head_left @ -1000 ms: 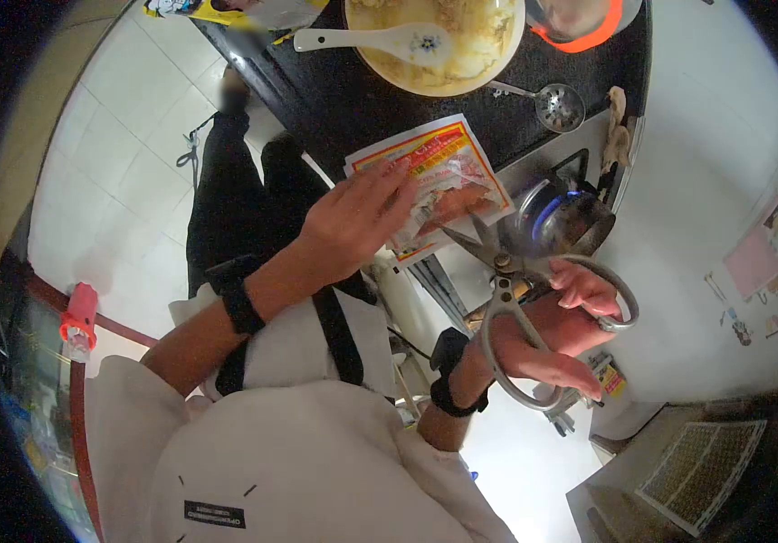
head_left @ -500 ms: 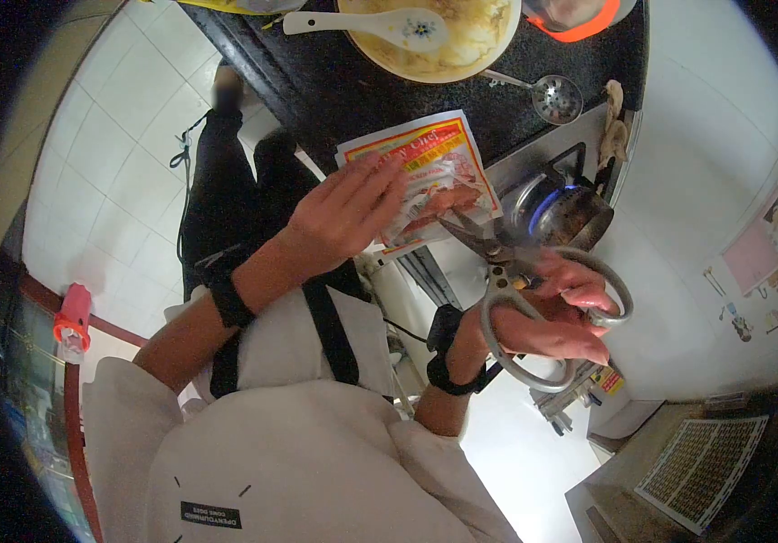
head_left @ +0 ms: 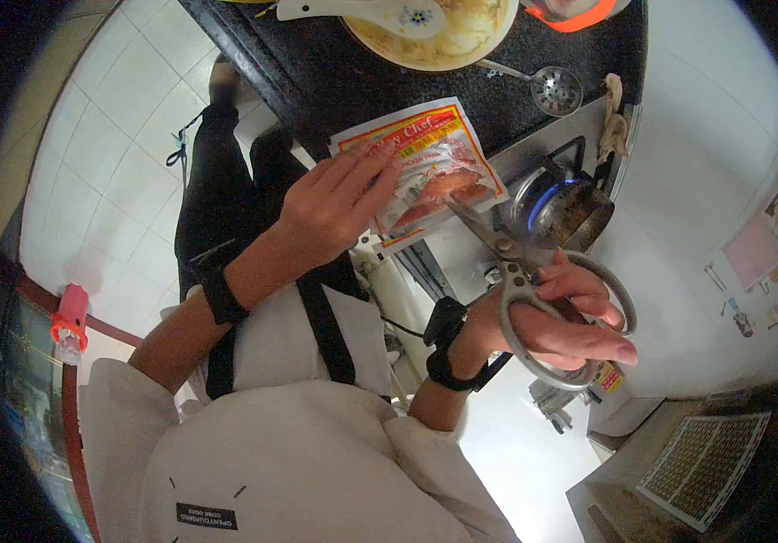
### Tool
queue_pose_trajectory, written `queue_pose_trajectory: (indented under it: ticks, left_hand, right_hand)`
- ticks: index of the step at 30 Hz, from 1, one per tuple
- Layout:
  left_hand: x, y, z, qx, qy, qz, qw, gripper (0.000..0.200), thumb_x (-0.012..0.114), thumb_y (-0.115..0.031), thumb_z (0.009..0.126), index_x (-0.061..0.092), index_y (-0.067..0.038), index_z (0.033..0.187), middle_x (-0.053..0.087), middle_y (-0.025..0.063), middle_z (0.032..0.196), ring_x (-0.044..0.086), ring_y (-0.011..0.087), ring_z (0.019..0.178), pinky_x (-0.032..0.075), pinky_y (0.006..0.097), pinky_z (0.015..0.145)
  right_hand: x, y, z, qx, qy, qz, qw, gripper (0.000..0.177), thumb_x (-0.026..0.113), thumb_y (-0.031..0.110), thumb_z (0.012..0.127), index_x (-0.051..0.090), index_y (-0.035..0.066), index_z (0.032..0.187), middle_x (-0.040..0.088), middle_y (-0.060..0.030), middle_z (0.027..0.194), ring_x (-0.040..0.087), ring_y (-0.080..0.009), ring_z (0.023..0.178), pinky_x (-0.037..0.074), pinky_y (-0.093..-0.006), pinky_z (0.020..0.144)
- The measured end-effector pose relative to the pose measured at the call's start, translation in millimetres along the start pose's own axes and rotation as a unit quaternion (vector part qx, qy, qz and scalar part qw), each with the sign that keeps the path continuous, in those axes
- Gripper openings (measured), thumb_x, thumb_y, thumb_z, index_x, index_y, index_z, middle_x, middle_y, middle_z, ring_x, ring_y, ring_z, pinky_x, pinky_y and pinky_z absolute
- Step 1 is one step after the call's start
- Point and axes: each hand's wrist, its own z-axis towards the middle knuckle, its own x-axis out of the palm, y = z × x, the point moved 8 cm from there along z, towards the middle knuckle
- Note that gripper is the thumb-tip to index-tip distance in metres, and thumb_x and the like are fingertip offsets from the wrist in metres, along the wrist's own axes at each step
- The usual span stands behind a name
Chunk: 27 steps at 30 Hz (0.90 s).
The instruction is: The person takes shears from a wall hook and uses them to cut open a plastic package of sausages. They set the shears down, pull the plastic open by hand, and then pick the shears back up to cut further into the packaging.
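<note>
My left hand (head_left: pixel 330 204) is closed on the left edge of a printed food packet (head_left: pixel 443 172), its fingers lying across the front. The packet has a white border, red and yellow lettering and a picture of franks. My right hand (head_left: pixel 570 317) has its fingers through the grey handle loops of a pair of kitchen scissors (head_left: pixel 508 253). The blades point up and left, their tips overlapping the lower right part of the packet in this view. Behind the scissors, a pot (head_left: pixel 574 213) sits over a blue flame.
The black countertop (head_left: pixel 316 81) carries a bowl (head_left: pixel 389 54) with a white spoon (head_left: pixel 362 14) across it, a slotted ladle (head_left: pixel 556 90) and an orange-rimmed container (head_left: pixel 579 16). A wrinkled cloth-like piece (head_left: pixel 613 118) lies by the stove edge. Tiled wall is at the right.
The packet has tilted and shifted slightly up and right with my left hand. My right hand and the scissors have turned a little, the handles moving right.
</note>
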Motion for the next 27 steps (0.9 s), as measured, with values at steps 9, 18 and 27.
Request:
queue_pose_trajectory:
  ticks: [9, 18, 27]
  left_hand:
    - [-0.1, 7.9, 3.1, -0.068, -0.014, -0.051, 0.996, 0.044, 0.065, -0.009, 0.065, 0.062, -0.001, 0.108, 0.063, 0.0131, 0.110, 0.064, 0.0271, 0.094, 0.054, 0.0344, 0.077]
    - [1.2, 6.8, 1.0, -0.065, -0.015, -0.024, 0.997, 0.048, 0.073, -0.019, 0.063, 0.064, -0.006, 0.108, 0.065, 0.0111, 0.110, 0.064, 0.0261, 0.098, 0.053, 0.0359, 0.082]
    - [-0.4, 10.3, 4.2, -0.074, -0.038, -0.055, 0.995, 0.044, 0.065, -0.008, 0.064, 0.063, -0.002, 0.107, 0.064, 0.0107, 0.109, 0.064, 0.0253, 0.094, 0.053, 0.0347, 0.079]
  right_hand:
    - [-14.6, -54.7, 21.3, 0.089, -0.016, 0.074, 0.993, 0.053, 0.027, 0.054, 0.098, 0.033, 0.013, 0.064, 0.033, 0.0004, 0.049, 0.036, -0.0109, 0.044, 0.036, -0.0236, 0.045]
    - [-7.3, -34.0, 14.3, 0.089, 0.130, 0.190, 0.969, 0.063, 0.016, 0.070, 0.090, 0.035, 0.011, 0.079, 0.036, -0.0036, 0.060, 0.039, -0.0148, 0.054, 0.040, -0.0305, 0.058]
    - [-9.9, -44.8, 6.2, 0.073, 0.067, 0.163, 0.982, 0.051, 0.024, 0.055, 0.096, 0.034, 0.014, 0.068, 0.031, -0.0008, 0.049, 0.034, -0.0123, 0.044, 0.039, -0.0300, 0.052]
